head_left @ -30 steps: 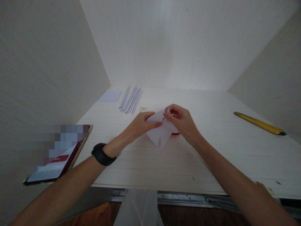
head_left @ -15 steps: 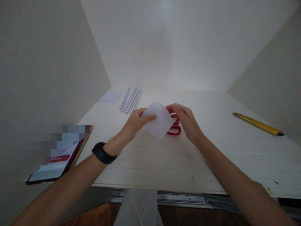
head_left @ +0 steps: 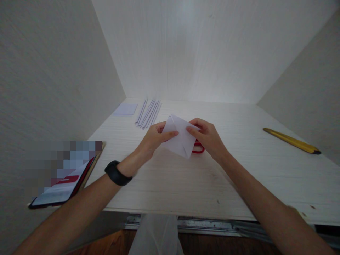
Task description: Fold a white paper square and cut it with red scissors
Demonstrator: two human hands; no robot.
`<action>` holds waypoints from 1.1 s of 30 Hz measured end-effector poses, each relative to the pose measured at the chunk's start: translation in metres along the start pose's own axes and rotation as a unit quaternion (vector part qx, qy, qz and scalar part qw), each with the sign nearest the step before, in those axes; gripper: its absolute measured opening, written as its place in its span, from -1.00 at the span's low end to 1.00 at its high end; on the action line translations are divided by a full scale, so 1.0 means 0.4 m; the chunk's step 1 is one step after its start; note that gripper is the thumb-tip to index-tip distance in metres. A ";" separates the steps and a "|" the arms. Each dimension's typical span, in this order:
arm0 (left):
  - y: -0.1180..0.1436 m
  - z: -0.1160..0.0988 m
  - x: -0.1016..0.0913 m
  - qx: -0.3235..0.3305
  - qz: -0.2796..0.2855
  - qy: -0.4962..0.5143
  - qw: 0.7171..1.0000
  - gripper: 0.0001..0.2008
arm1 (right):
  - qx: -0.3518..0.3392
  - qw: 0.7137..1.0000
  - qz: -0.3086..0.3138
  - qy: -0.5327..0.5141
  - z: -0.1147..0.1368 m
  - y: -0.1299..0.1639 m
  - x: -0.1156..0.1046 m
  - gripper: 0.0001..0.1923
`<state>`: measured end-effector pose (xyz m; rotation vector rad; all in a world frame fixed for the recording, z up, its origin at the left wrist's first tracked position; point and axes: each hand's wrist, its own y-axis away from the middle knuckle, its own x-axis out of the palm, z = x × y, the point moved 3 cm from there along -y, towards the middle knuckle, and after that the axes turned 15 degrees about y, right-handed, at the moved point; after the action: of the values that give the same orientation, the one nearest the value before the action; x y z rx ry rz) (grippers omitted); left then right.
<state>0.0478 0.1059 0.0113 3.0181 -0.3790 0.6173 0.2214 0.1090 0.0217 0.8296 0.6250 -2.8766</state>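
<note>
Both hands' fingers pinch the folded paper [head_left: 180, 138], which mostly hides the red scissors [head_left: 198, 149].

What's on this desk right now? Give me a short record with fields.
Left hand: pinches the folded white paper
Right hand: pinches the paper's other side
Under the paper: red scissors, mostly hidden
Far left: paper strips and a small white sheet
Right: yellow ruler
Left edge: phone
Left wrist: black watch
Surface: pale wooden desk
</note>
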 end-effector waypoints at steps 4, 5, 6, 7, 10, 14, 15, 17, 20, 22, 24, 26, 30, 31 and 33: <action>0.001 -0.004 0.007 0.003 0.011 -0.007 1.000 -0.64 | -0.003 0.998 -0.019 0.055 0.003 0.000 -0.006 -0.88; 0.002 -0.006 0.009 0.005 0.011 -0.009 1.000 -0.64 | -0.006 0.997 -0.021 0.074 0.006 0.000 -0.007 -0.88; 0.003 -0.009 0.012 0.009 0.014 -0.012 1.000 -0.64 | -0.012 0.995 -0.023 0.096 0.009 0.001 -0.007 -0.89; 0.004 -0.012 0.016 0.015 0.020 -0.017 1.000 -0.63 | -0.020 0.993 -0.025 0.118 0.014 0.001 -0.007 -0.90; 0.007 -0.019 0.025 0.036 0.048 -0.051 0.997 -0.62 | -0.041 0.985 -0.028 0.164 0.024 0.003 -0.007 -0.91; 0.003 -0.015 0.017 0.058 0.052 -0.113 0.991 -0.70 | -0.052 0.987 -0.015 0.154 0.029 0.004 -0.003 -0.91; 0.001 -0.011 0.012 0.055 0.050 -0.113 0.991 -0.70 | -0.050 0.988 -0.010 0.146 0.028 0.003 -0.002 -0.91; -0.004 -0.006 0.002 0.054 0.037 -0.105 0.992 -0.71 | -0.040 0.990 -0.004 0.132 0.024 0.002 0.001 -0.90; -0.008 -0.004 -0.005 0.049 0.017 -0.088 0.995 -0.70 | -0.019 0.995 -0.007 0.097 0.016 0.000 0.001 -0.88; -0.007 -0.004 -0.003 0.037 0.017 -0.077 0.996 -0.67 | -0.007 0.998 -0.010 0.064 0.014 -0.001 -0.002 -0.85; -0.004 -0.007 0.000 0.028 0.016 -0.072 0.997 -0.65 | 0.005 0.999 -0.008 0.047 0.015 0.000 -0.004 -0.84; 0.000 -0.011 0.003 0.020 0.011 -0.067 0.998 -0.66 | 0.014 0.999 0.001 0.050 0.018 0.003 -0.005 -0.84; 0.006 -0.016 0.008 -0.002 0.010 -0.050 0.999 -0.75 | 0.015 0.998 0.027 0.057 0.023 0.007 0.001 -0.87; 0.006 -0.017 0.009 -0.002 0.009 -0.049 0.999 -0.77 | 0.011 0.998 0.034 0.055 0.023 0.007 0.003 -0.87; 0.005 -0.017 0.008 0.001 0.004 -0.050 0.999 -0.80 | 0.003 0.998 0.041 0.049 0.021 0.007 0.006 -0.88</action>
<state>0.0476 0.1040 0.0189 3.0591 -0.3957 0.4671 0.2156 0.1032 0.0258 0.9768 0.5788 -2.7803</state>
